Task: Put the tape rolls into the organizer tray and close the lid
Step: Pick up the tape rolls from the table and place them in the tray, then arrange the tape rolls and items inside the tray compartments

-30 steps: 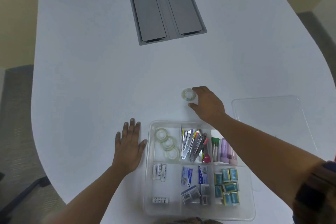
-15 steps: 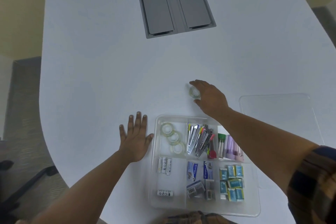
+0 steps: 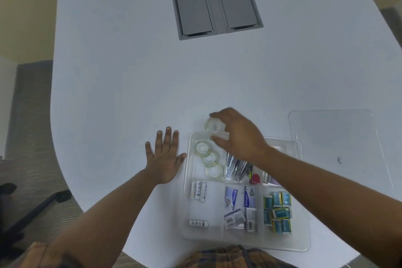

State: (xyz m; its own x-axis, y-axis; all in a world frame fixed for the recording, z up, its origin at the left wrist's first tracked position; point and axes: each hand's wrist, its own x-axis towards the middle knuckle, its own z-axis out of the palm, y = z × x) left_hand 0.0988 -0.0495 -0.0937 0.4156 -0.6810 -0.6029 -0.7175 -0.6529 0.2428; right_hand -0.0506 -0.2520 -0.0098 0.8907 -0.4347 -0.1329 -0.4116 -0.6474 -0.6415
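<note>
Right hand (image 3: 237, 135) has carried the tape roll (image 3: 214, 126) from counter (image 3: 130, 93) to the organizer tray (image 3: 304, 246) rim. Grip grasps the roll. Tape compartment lies just below-left; left hand (image 3: 165, 156) flat, released.

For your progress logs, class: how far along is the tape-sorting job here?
Done: three tape rolls lie in the organizer tray's far-left compartment. In hand: the right hand holds a fourth roll at the tray's far edge; the left hand rests flat beside it. Left: drop it in, fit the lid.

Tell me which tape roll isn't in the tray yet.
The tape roll pinched in the right hand over the organizer tray's far edge; three others lie inside.
</note>
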